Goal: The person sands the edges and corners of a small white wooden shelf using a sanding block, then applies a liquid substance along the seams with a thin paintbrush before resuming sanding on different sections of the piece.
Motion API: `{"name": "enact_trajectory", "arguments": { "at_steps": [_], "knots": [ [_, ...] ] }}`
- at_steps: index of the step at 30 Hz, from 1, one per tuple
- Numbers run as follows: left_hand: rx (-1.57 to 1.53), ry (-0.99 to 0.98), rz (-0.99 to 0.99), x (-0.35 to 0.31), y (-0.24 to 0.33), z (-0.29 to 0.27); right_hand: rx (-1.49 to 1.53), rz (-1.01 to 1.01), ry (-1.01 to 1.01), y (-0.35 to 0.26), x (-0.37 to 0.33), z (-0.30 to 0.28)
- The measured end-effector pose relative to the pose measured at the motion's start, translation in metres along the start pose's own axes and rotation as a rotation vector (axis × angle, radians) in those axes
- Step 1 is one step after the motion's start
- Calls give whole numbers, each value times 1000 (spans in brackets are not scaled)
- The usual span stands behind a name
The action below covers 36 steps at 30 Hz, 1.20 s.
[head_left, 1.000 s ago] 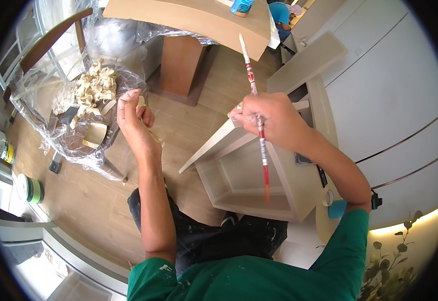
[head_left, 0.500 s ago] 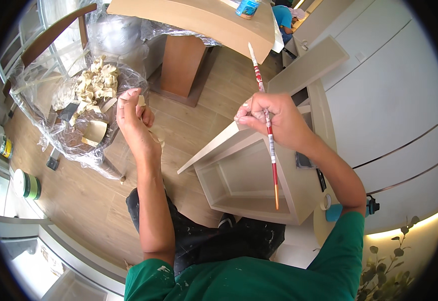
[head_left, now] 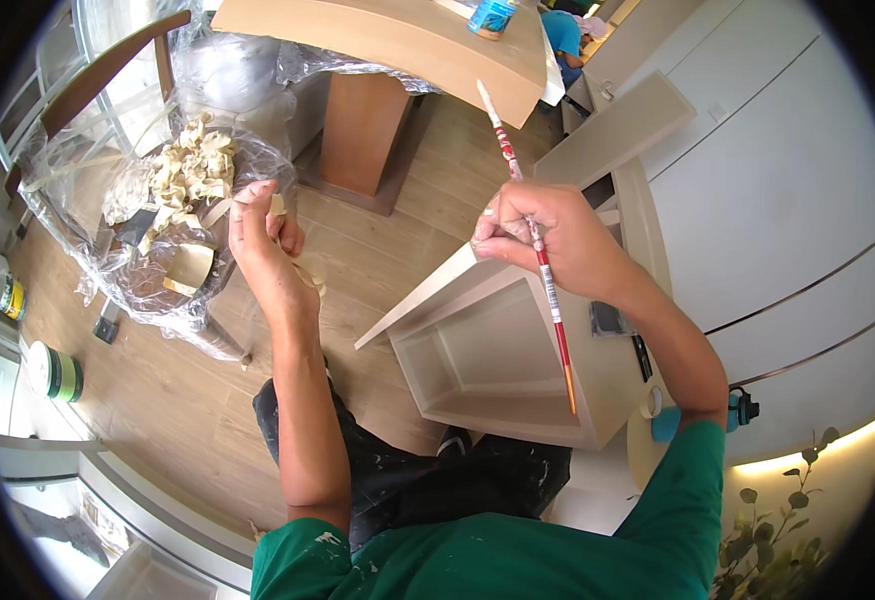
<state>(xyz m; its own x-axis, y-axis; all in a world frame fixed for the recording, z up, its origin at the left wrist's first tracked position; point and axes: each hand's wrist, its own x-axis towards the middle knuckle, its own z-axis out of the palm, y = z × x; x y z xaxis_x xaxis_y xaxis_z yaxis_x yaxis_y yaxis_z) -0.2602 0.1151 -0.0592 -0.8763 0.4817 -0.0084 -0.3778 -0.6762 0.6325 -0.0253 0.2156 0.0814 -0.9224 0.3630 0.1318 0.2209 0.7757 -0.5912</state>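
Note:
In my right hand [head_left: 547, 225] is a slim paintbrush [head_left: 558, 320] with a red-and-white, paint-smeared handle. Its pale pointed end reaches up and left; the orange end slants down over the drawer. The thumb and forefinger of that hand pinch together at the upper corner of the beige drawer's front panel [head_left: 417, 295]; whether something small is between them is hard to see. My left hand [head_left: 269, 245] hovers left of the drawer, fingers curled on a cream strip of masking tape [head_left: 309, 278] that hangs by the palm. The open beige drawer [head_left: 492, 340] lies below my right hand.
A plastic-wrapped chair [head_left: 172, 310] at left carries crumpled tape [head_left: 195, 170]. Ahead is a beige tabletop [head_left: 397, 40] with a blue can [head_left: 491, 18]. Paint tubs [head_left: 54, 371] stand on the floor at left. A blue bottle [head_left: 665, 424] sits at right. Another person [head_left: 562, 35] works far off.
The paintbrush has tilted, its pale end swinging left and its orange end right. My left hand has shifted slightly left. My right hand stays at the panel corner.

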Motion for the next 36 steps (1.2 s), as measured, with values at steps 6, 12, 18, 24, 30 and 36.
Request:
{"name": "enact_trajectory", "arguments": {
  "at_steps": [6,12,18,24,30,36],
  "knots": [
    [18,-14,10,-1,-1,0,-285,-226,44,2,4,11],
    [-9,9,7,0,3,0,-125,-41,-23,5,-3,21],
    [-9,14,6,1,7,-3,-11,8,121,11,-10,23],
    [-29,22,11,4,11,-7,-6,60,287,22,-21,14],
    [-44,-57,10,6,6,-15,-40,60,622,36,-39,-30],
    [143,-645,256,-91,24,42,348,-25,577,-54,-68,24]
  ]
}}
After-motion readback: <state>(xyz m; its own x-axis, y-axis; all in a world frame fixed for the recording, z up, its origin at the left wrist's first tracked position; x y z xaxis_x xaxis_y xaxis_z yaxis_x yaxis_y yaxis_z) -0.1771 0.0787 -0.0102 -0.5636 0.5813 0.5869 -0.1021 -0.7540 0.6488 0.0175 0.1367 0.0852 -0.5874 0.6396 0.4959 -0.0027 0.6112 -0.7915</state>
